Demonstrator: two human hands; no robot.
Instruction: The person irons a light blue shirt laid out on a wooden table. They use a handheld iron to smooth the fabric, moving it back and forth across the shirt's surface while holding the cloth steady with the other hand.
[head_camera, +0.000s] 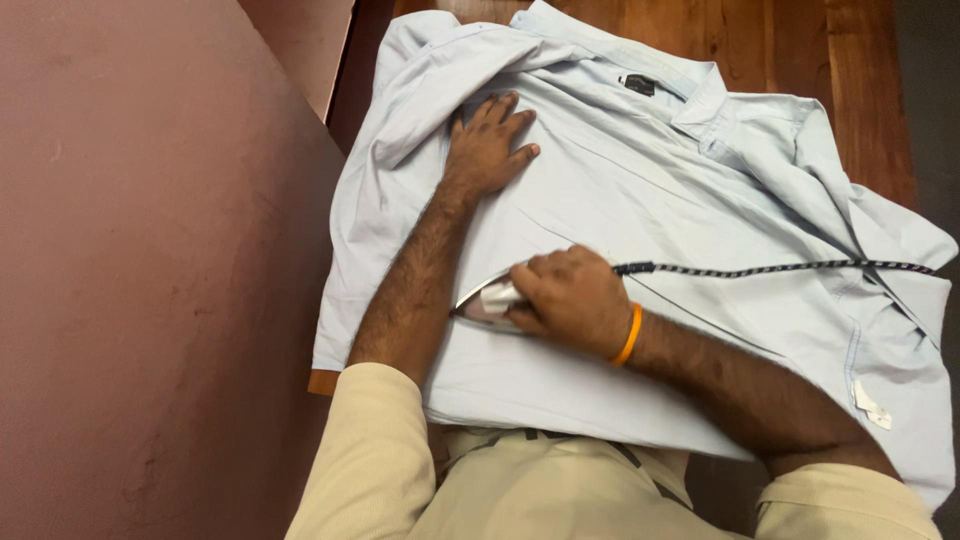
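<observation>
Pale blue shirt (640, 190): spread across a brown wooden surface (800, 45), collar away from the person, beside a reddish wall (150, 270). Left hand (490, 145): open, palm flat on the cloth. Right hand (570, 300), orange band (629, 335) at the wrist: closed around an iron (487, 303) resting mid-shirt, its braided cord (780, 268) trailing right.

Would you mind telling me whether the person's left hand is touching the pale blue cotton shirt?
Touching. The head view shows the left hand pressed flat, fingers spread, on the pale blue cotton shirt, with no gap.
</observation>
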